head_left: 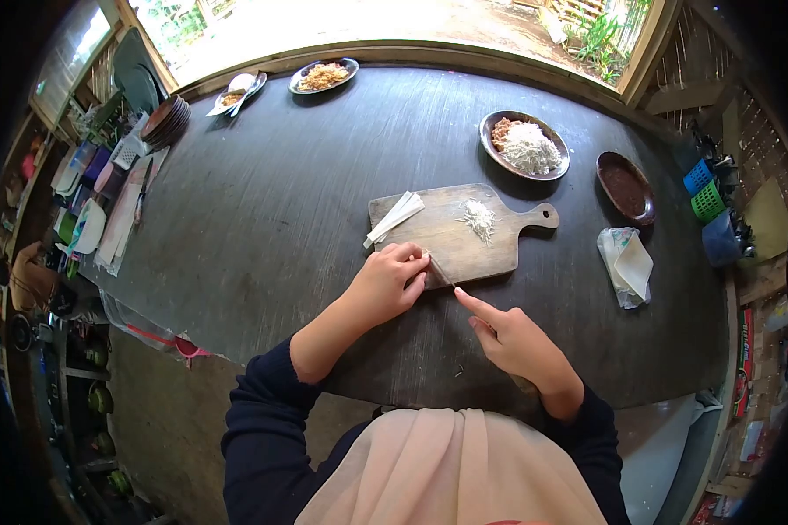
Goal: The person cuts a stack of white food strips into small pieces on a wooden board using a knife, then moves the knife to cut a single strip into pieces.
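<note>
A wooden cutting board (446, 210) with a handle lies near the table's front. My left hand (390, 280) is at its front edge, fingers bunched beside the knife blade; whatever they hold is hidden. In my right hand (521, 346) is a knife (443, 270), its blade angled over the board's front edge and my index finger stretched along its back. The handle's end shows below my palm. White flat strips (397, 218) lie together at the board's left, and a small pile of fine white shreds (479, 220) sits toward its right.
Behind the board stands a plate (490, 156) of white shreds and reddish-brown food. To the right are a brown oval dish (626, 188) and a plastic packet (623, 267) with a pale sheet. Two food dishes, a plate (324, 76) among them, stand at the back. Stacked bowls (166, 121) are left.
</note>
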`<state>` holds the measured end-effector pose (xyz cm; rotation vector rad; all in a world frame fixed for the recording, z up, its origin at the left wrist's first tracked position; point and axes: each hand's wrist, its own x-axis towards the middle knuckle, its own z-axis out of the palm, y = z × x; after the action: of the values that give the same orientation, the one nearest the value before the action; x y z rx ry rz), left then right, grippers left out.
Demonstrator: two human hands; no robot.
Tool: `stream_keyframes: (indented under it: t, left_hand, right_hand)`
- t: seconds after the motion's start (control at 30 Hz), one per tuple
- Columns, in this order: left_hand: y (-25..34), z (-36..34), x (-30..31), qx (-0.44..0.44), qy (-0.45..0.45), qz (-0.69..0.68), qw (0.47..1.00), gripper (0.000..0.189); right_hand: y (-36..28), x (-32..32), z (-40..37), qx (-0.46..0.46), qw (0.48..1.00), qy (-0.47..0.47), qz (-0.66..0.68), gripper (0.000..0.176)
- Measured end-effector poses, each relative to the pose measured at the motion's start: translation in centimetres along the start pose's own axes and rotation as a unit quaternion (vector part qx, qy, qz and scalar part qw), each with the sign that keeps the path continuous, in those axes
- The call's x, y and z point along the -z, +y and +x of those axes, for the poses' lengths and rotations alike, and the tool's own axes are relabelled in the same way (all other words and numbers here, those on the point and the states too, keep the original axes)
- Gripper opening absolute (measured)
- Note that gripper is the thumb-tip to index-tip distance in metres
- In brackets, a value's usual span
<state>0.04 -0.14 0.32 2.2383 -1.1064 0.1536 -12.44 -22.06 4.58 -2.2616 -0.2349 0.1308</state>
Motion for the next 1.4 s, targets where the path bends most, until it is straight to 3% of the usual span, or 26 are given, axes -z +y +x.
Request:
stream_keyframes:
  t: [0.33,0.5,1.13,1.2,1.4]
  left_hand:
    - [0.1,0.0,0.1,-0.009,0.004,-0.006,1.000,0.025]
    - [0.3,0.0,0.2,0.000,-0.003,-0.007,1.000,0.025]
    - [0.1,0.1,0.1,0.003,-0.008,-0.005,1.000,0.024]
    - [0.1,0.1,0.2,0.002,-0.008,-0.007,1.000,0.024]
    - [0.1,0.1,0.0,-0.009,0.006,-0.013,1.000,0.021]
  right_hand:
    - [-0.2,0.4,0.2,-0.038,0.998,-0.031,0.031,0.046]
    - [0.1,-1.0,0.7,-0.022,1.000,-0.005,-0.022,0.045]
    - [0.5,-0.4,0.0,-0.007,1.000,-0.007,0.017,0.043]
    - [0.3,-0.6,0.0,-0.017,0.999,-0.006,-0.043,0.043]
    - [1.0,-1.4,0.7,-0.017,0.998,0.008,-0.060,0.043]
